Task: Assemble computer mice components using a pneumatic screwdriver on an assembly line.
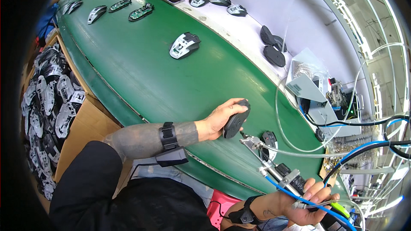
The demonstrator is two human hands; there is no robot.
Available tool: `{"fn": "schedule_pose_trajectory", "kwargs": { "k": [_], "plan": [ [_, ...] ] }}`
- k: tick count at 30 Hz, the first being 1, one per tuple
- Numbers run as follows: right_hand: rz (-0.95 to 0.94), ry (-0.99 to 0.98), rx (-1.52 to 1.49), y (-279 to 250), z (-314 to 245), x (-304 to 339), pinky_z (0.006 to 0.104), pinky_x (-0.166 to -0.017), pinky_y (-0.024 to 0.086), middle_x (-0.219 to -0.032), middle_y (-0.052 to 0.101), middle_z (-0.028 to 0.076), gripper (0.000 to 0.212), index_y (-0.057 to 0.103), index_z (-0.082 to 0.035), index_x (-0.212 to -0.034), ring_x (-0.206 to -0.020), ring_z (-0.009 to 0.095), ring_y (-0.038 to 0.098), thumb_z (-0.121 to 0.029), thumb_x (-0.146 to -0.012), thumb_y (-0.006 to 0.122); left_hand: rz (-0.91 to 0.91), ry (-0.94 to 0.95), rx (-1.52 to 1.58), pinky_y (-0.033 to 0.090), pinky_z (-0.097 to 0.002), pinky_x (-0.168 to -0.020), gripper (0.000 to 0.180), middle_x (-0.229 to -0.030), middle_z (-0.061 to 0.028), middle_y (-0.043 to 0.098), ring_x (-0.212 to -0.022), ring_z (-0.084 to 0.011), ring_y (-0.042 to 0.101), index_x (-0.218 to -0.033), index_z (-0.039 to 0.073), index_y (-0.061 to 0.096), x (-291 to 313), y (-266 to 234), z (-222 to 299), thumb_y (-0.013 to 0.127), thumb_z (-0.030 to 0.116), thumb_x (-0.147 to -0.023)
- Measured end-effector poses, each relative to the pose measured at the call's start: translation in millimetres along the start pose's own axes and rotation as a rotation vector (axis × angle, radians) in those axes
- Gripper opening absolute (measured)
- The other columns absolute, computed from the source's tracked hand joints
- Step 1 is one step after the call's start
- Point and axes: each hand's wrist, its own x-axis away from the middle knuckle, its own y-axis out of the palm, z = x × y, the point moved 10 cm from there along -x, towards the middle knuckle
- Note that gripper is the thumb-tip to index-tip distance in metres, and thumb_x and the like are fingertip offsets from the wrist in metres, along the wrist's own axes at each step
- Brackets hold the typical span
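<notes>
Nearest to me, my right hand (306,203) is wrapped around a pneumatic screwdriver (282,175), fingers pressed shut on its dark body, with a blue hose (342,156) and a clear tube (299,149) trailing off to the right. Its metal tip (250,142) points up and left, toward the mouse shell (236,119) just beyond it. My left hand (220,119) pinches that shell, thumb on its far side and fingers curled under the near side, close to the near edge of the green belt (141,72). It is a dark grey, smooth, oval piece; its long axis runs from lower left to upper right, the narrower end pointing away toward the belt's far edge. Just right of the tip another dark mouse part (269,139) lies on the belt. Further out, mid-belt, sits a grey and white mouse base (184,45). Past the far edge, two black shells (272,47) rest on the white ledge (239,34). At the belt's far left end lie green circuit boards (140,12), and a carton of mouse parts (51,102) stands below its left edge.
</notes>
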Motion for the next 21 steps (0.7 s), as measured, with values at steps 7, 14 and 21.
{"fn": "schedule_pose_trajectory", "kwargs": {
  "k": [7, 14, 21],
  "plan": [
    [-0.041, 0.088, -0.027, 14.4, 20.8, 13.0, 0.0300, -0.060, 0.036, -0.070, 0.044, 0.002, 0.038, 0.044, -0.001, -0.118, -0.057, 0.012, 0.044, -0.026, -0.091, 0.048, -0.167, 0.018, 0.284, 0.055, -0.0413, -0.080, 0.046, -0.114, -0.0107, 0.048, -0.098, -0.0237, 0.057, -0.130, 0.014, 0.040, 5.8, 9.5, 7.6, 0.056, 0.021, -0.087],
    [-0.061, 0.141, -0.003, 21.5, 29.5, 16.3, 0.0281, -0.060, 0.036, -0.069, 0.043, 0.002, 0.037, 0.043, -0.002, -0.117, -0.057, 0.011, 0.045, -0.027, -0.091, 0.048, -0.212, 0.040, 0.323, 0.054, -0.0420, -0.080, 0.046, -0.114, -0.0110, 0.048, -0.098, -0.0242, 0.057, -0.129, 0.013, 0.040, 8.4, 15.9, 12.4, 0.055, 0.022, -0.087],
    [-0.096, 0.167, 0.014, 26.7, 35.0, 19.9, 0.0284, -0.060, 0.036, -0.068, 0.043, 0.001, 0.037, 0.042, -0.003, -0.117, -0.058, 0.011, 0.045, -0.028, -0.091, 0.049, -0.205, 0.047, 0.345, 0.055, -0.0403, -0.078, 0.048, -0.113, -0.0107, 0.049, -0.095, -0.0226, 0.057, -0.131, 0.012, 0.039, 11.1, 16.9, 7.5, 0.055, 0.022, -0.088]
  ]
}}
